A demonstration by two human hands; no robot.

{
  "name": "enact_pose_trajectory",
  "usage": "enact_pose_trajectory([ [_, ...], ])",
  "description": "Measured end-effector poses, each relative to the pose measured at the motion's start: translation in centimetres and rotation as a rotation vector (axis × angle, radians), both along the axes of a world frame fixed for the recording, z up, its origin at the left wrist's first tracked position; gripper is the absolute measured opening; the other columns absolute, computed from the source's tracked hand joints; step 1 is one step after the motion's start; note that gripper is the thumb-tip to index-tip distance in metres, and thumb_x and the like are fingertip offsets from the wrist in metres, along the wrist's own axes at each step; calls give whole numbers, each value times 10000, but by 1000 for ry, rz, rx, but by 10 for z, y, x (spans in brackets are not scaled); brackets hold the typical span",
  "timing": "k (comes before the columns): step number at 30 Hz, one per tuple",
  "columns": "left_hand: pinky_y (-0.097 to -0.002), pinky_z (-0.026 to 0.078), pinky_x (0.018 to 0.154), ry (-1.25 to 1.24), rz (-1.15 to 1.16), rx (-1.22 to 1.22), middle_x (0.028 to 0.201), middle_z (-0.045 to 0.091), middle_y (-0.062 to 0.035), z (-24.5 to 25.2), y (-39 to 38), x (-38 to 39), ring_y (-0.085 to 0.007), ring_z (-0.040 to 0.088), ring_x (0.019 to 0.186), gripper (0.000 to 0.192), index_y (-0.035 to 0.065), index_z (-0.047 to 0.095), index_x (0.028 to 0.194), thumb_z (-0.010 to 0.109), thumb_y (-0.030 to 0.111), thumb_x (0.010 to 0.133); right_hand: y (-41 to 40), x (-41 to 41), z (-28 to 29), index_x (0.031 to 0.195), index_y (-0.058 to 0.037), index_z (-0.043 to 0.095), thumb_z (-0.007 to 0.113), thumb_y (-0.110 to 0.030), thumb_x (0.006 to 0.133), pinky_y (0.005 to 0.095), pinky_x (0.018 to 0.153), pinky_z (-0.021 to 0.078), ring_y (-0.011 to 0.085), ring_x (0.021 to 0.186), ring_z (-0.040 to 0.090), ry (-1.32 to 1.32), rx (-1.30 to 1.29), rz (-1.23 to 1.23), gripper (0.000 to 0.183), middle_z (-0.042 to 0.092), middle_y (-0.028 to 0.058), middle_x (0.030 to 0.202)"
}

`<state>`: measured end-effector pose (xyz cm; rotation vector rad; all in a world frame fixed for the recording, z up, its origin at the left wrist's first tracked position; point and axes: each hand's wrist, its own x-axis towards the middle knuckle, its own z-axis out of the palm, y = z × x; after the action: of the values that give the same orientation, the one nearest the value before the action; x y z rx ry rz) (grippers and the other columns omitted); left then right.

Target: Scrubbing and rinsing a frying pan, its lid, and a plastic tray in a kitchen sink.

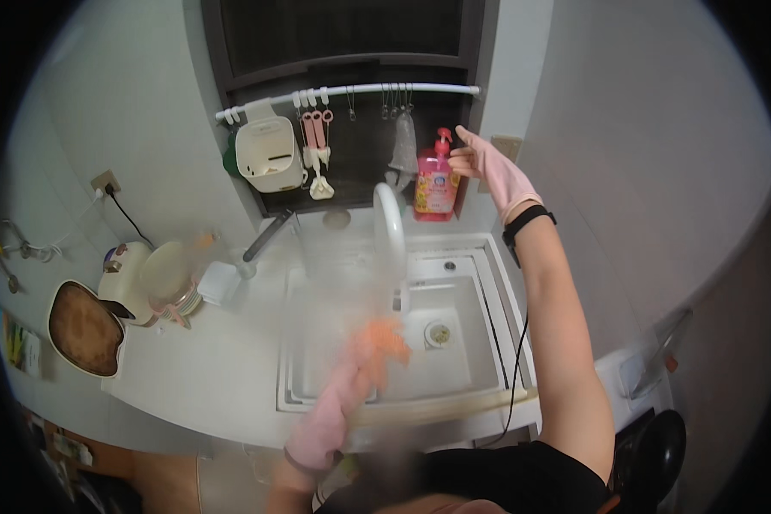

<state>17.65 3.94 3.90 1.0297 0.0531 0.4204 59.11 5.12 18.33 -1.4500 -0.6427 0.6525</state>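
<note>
My right hand (485,164), in a pink rubber glove, is raised beside a pink pump bottle (436,189) with a red pump head. Its fingers are apart near the pump, and contact cannot be made out. My left hand (344,389), also pink-gloved, reaches over the white double-bowl sink (385,399). Something orange (385,347) shows at its fingers; blur hides whether this is a cloth or part of the glove. Above the sink arches a white faucet (390,225). Bits of debris lie in the right bowl's drain strainer (438,334).
A white rail (372,88) carries a cream bin (270,154), pink-handled utensils (313,132) and a clear plastic bag (405,144). Left on the counter stand a cream appliance (125,276), stacked dishes (183,302) and a brown-faced board (83,327). A black pan (662,450) is at lower right.
</note>
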Motion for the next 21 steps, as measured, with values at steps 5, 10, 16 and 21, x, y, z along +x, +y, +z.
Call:
enact_pose_trajectory([
  [5,-374,453,927,240,144,-535,1170,573,-129,-53,5,0,-236,565,1057,330,-17,472,1238,472,132,943,55,28,1,920,23,592,625,-491,826,247,634,541,177,662,624,-56,-127,-139,523,633,109,797],
  [10,-391,505,802,268,142,-547,1094,602,-145,-96,15,20,-257,611,951,337,-17,501,1196,484,210,948,66,31,-3,869,-9,612,593,-264,886,218,572,550,170,627,635,192,126,-44,256,654,100,771],
  [16,-326,503,610,185,-5,-435,911,633,-132,-89,12,41,-216,627,755,392,-19,530,1167,499,300,942,84,76,-14,915,38,595,573,-185,871,216,655,567,196,710,662,253,61,30,229,667,158,873],
  [21,-341,505,815,141,-45,-504,1052,614,-88,-91,10,32,-193,616,914,322,-17,504,1181,491,204,947,99,86,-19,869,24,615,577,-227,898,275,579,573,221,651,659,455,-30,5,256,674,136,801],
])
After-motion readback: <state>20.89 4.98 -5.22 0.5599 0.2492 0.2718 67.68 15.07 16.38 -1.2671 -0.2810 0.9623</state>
